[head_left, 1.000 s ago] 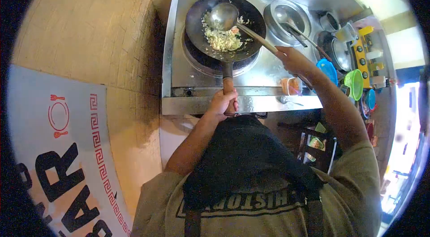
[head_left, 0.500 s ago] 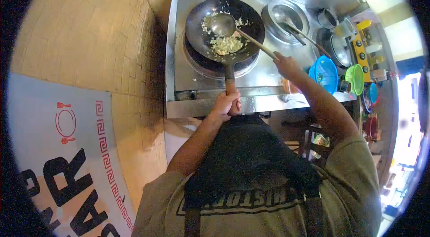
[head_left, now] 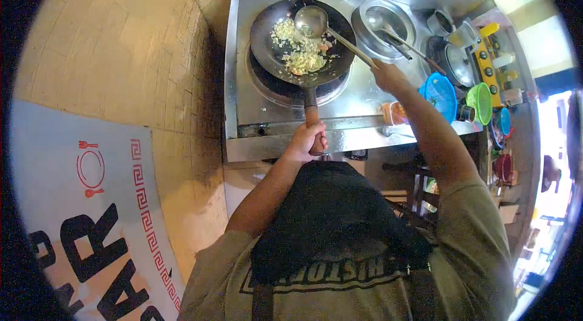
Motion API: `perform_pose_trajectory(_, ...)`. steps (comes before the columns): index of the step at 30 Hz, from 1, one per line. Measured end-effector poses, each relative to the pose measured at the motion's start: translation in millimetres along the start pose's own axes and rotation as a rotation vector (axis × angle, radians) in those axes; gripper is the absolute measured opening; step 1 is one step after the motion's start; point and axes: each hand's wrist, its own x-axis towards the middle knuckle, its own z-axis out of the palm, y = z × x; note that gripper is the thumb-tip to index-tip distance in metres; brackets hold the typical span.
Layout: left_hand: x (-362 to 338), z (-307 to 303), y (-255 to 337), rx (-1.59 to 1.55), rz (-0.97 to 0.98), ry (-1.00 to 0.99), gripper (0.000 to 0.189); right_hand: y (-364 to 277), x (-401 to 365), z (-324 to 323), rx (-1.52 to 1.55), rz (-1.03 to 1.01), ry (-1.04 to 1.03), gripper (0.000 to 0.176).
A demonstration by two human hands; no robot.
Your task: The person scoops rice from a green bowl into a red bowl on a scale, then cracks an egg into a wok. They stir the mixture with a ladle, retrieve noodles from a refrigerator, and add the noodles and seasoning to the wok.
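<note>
My left hand (head_left: 308, 141) is wrapped round the wooden handle of a dark wok (head_left: 265, 48), which sits over the burner of a steel stove. With my right hand (head_left: 387, 76) I grip the wooden handle of a ladle (head_left: 312, 22). The round metal bowl of the ladle is over the upper right part of the wok, overlapping some of the food there. Pale chopped food (head_left: 305, 61) lies in two loose heaps in the wok, with a small pinkish piece at its right side.
Right of the wok stands a metal basin (head_left: 408, 42) with another ladle (head_left: 393, 32) across it. A blue basket (head_left: 438, 99), a green basket (head_left: 480, 104) and a lidded pot (head_left: 460, 66) line the right side. An orange container (head_left: 393, 113) sits near the front edge. A tiled wall (head_left: 170, 48) rises on the left.
The ladle's bowl has shifted up and to the right in the wok, uncovering more food at the left. My right hand has moved slightly up; my left stays on the wok handle.
</note>
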Motion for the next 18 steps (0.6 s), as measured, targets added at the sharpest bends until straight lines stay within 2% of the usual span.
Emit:
perform_pose_trajectory(5, -1, -9, -7, -0.021, -0.035, 0.026, 0.013, -7, -9, 4, -0.032, -0.06, 0.067, 0.036)
perform_pose_trajectory(7, 1, -2, 0, -0.013, -0.043, 0.045, 0.013, -19, -5, 10, -0.103, -0.013, 0.124, 0.044)
perform_pose_trajectory(8, 0, -1, 1, -0.015, -0.039, 0.059, 0.013, -29, -10, 13, -0.144, -0.068, 0.145, 0.05)
perform_pose_trajectory(10, -3, 3, 7, -0.01, -0.044, 0.085, 0.014, -55, -28, 9, -0.09, -0.118, 0.017, 0.053)
perform_pose_trajectory(13, -7, 6, 22, -0.064, -0.166, 0.108, 0.015, -54, -91, 6, -0.202, -0.324, -0.046, 0.056)
perform_pose_trajectory(16, -5, 5, 13, 0.161, -0.175, 0.135, 0.015, -57, -146, -7, -0.388, -0.252, -0.088, 0.057)
perform_pose_trajectory(17, -35, 52, 11, -0.03, -0.123, 0.151, 0.014, -57, -145, -7, -0.462, -0.234, -0.069, 0.063)
perform_pose_trajectory(18, -45, 74, 11, -0.066, -0.124, 0.118, 0.013, -53, -135, -14, -0.4, -0.242, -0.054, 0.064)
